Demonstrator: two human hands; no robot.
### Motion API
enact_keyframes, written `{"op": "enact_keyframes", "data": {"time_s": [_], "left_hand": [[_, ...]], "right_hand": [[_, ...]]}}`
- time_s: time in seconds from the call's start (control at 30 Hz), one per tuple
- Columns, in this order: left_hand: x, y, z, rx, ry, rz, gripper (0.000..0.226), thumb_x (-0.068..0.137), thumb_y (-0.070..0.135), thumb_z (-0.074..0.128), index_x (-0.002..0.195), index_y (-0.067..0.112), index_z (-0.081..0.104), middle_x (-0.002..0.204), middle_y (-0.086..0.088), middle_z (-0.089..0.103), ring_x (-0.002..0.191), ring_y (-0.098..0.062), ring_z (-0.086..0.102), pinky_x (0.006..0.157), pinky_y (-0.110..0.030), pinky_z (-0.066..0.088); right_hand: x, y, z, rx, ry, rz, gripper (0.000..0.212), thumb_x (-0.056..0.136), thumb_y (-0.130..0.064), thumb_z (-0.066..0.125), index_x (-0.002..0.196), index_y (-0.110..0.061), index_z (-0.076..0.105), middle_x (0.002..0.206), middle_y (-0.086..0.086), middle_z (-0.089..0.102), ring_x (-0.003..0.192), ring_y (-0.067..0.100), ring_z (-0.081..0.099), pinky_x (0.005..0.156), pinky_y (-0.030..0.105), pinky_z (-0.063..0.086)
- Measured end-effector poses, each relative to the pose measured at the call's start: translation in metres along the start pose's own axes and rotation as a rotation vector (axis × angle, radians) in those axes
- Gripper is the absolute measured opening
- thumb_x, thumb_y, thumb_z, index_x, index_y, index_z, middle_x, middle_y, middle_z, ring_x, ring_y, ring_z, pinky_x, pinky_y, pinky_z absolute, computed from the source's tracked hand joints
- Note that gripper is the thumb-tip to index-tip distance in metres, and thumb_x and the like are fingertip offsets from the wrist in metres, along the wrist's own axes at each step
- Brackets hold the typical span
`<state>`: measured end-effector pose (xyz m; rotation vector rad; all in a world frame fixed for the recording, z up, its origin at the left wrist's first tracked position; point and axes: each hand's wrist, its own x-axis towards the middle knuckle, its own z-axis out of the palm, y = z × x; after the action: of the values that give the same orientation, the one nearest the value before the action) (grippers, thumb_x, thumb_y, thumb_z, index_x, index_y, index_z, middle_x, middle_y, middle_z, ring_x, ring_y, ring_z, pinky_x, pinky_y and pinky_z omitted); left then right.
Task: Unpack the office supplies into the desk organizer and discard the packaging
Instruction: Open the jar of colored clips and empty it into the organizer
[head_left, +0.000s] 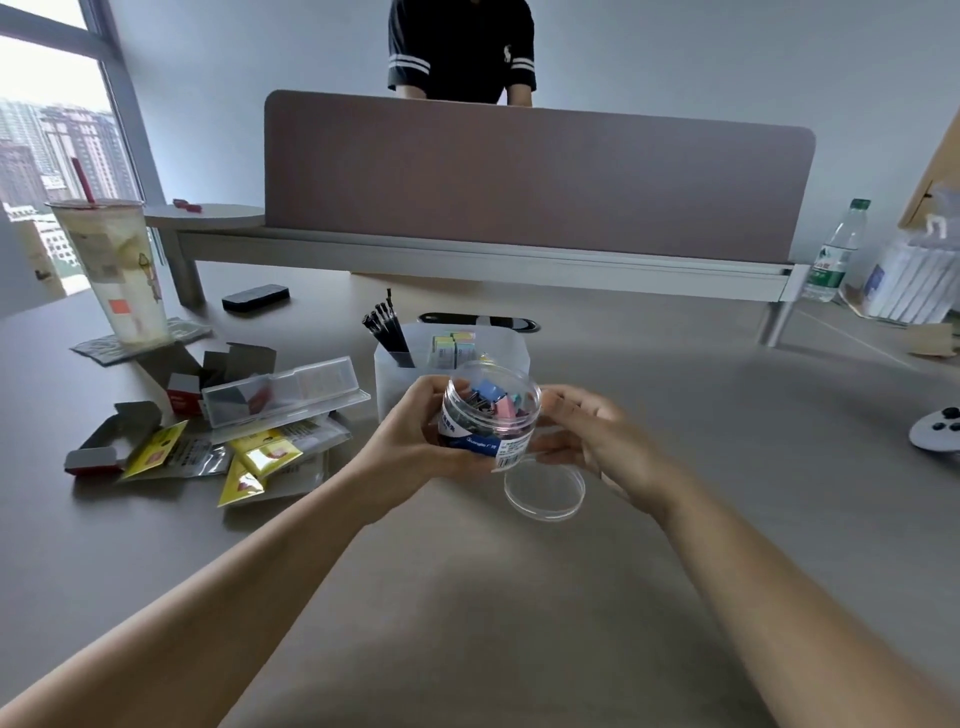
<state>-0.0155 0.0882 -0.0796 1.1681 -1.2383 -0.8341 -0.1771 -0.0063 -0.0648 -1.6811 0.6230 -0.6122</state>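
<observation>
The left hand (415, 431) and right hand (582, 431) together grip a clear open jar of binder clips (488, 410), tilted, just near of the translucent desk organizer (395, 384). Its lid (545, 491) lies on the desk (467, 597) beneath, perhaps touching the right fingers. Emptied packaging (218, 431) sits left.
</observation>
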Motion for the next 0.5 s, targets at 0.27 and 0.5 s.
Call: {"op": "enact_keyframes", "data": {"time_s": [0.27,0.5], "left_hand": [[0.031,0.032,0.006,0.147,-0.114,-0.156,0.078,0.056,0.025,0.078,0.126,0.023,0.043,0.123,-0.007,0.055,0.108,-0.023,0.058,0.095,-0.04,0.048],[0.073,0.061,0.0,0.042,-0.121,-0.301,0.011,0.089,0.025,0.05,0.096,0.025,0.058,0.098,-0.009,0.067,0.091,-0.025,0.064,0.091,-0.035,0.049]], "right_hand": [[0.007,-0.02,-0.021,0.352,-0.074,0.069,0.019,0.087,-0.019,0.043,0.088,-0.007,0.058,0.07,0.01,0.067,0.057,0.017,0.067,0.062,0.027,0.057],[0.034,-0.041,-0.036,0.283,0.033,0.042,0.02,0.091,-0.02,0.038,0.084,-0.013,0.056,0.079,0.008,0.059,0.062,0.019,0.063,0.061,0.024,0.056]]}}
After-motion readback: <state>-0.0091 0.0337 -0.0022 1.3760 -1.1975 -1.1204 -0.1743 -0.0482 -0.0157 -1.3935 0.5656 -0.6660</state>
